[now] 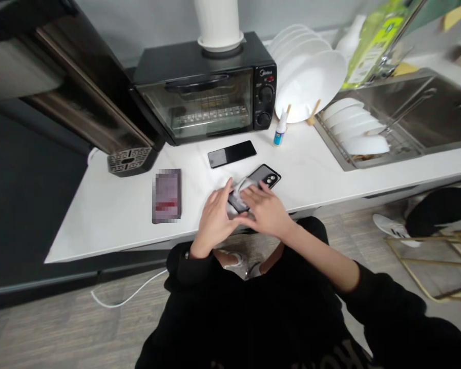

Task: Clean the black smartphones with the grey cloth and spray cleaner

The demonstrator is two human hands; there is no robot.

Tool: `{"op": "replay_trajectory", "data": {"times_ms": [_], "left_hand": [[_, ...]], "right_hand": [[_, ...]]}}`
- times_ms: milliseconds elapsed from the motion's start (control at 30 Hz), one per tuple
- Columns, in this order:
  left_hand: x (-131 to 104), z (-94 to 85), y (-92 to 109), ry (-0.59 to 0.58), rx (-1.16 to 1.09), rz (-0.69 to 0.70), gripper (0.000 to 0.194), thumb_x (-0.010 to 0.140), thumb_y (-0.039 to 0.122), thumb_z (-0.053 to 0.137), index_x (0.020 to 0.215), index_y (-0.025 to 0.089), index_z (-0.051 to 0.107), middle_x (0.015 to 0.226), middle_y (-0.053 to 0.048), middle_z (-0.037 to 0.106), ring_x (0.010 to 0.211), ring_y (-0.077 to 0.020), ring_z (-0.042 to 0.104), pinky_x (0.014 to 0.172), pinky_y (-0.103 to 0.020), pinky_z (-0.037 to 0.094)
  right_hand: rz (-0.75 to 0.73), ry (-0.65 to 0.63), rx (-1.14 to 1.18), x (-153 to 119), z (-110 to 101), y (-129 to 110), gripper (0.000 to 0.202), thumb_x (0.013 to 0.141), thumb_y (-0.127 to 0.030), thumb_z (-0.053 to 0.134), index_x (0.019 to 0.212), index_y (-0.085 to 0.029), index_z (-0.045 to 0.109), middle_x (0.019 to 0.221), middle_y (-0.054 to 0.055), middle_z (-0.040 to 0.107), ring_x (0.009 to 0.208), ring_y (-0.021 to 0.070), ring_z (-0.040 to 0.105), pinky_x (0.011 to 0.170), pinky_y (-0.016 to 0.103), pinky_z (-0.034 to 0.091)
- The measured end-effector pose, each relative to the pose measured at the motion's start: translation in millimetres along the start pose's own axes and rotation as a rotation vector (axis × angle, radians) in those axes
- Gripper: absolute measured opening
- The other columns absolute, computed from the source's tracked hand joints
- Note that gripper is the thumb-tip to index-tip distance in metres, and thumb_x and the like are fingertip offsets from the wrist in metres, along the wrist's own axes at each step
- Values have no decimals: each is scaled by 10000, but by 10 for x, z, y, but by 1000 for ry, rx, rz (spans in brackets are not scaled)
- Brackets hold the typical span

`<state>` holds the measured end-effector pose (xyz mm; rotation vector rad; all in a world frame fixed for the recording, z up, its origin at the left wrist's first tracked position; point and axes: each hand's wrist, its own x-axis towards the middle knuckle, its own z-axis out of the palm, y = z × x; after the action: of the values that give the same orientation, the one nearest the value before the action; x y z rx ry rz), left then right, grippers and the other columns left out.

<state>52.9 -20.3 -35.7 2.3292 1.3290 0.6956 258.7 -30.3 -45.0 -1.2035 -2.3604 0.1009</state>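
A phone case (pixel 259 175) with a black rim, a greyish back and a black camera section lies slanted on the white counter near its front edge. Whether a phone sits inside it, I cannot tell. My left hand (pixel 214 214) curves around its lower left end, thumb and index finger on either side. Under the bent fingers of my right hand (pixel 268 211) a crumpled white tissue (pixel 238 188) presses on the case's back, partly hidden. Just behind lies a black phone (pixel 232 154), screen up. A small white spray bottle (pixel 280 132) with a blue label stands to the right.
A toaster oven (pixel 203 92) stands behind. White plates (pixel 305 77) lean beside it, and bowls (pixel 353 123) sit in the sink (pixel 407 151). A blurred-out dark packet (pixel 167 197) lies left, near a drip tray (pixel 129 160). Another person's shoe (pixel 394 229) shows at right.
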Motion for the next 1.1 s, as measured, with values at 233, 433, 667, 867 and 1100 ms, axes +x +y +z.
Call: {"op": "replay_trajectory", "data": {"times_ms": [233, 433, 667, 867, 1100], "left_hand": [[-11, -2, 24, 35, 31, -42, 1067, 888, 352, 809, 1721, 310, 144, 1535, -84, 609, 1392, -317, 551, 1211, -512, 422], [17, 18, 16, 13, 42, -32, 1021, 917, 365, 778, 1717, 308, 146, 1545, -91, 605, 1392, -325, 551, 1238, -549, 382], [-22, 4, 30, 0, 0, -51, 1058, 890, 287, 757, 1728, 283, 111, 1540, -106, 597, 1373, -322, 559, 1203, -516, 427], [21, -3, 58, -9, 30, -25, 1022, 911, 375, 770, 1717, 289, 147, 1575, -93, 581, 1416, -322, 535, 1247, -533, 362], [-15, 12, 17, -10, 7, -28, 1035, 874, 246, 733, 1721, 240, 139, 1552, -128, 589, 1371, -328, 565, 1202, -513, 423]], "right_hand": [[-17, -33, 73, -237, -162, 189, 514, 1084, -564, 500, 1398, -189, 658, 1408, 120, 735, 1393, 278, 638, 1264, 544, 388], [151, 25, -129, -63, -210, 443, 573, 1072, -531, 539, 1451, -110, 620, 1462, 212, 681, 1413, 358, 611, 1236, 613, 403], [-110, -50, 109, -140, -49, -102, 626, 1040, -631, 544, 1401, -129, 646, 1393, 173, 732, 1343, 309, 669, 1236, 536, 440], [152, 15, -134, -174, -303, 475, 547, 1089, -535, 488, 1407, -118, 645, 1423, 208, 708, 1381, 363, 641, 1230, 617, 400], [-85, -26, 93, -52, 13, -211, 712, 1013, -675, 558, 1364, -63, 650, 1379, 234, 722, 1314, 333, 683, 1211, 523, 469]]}}
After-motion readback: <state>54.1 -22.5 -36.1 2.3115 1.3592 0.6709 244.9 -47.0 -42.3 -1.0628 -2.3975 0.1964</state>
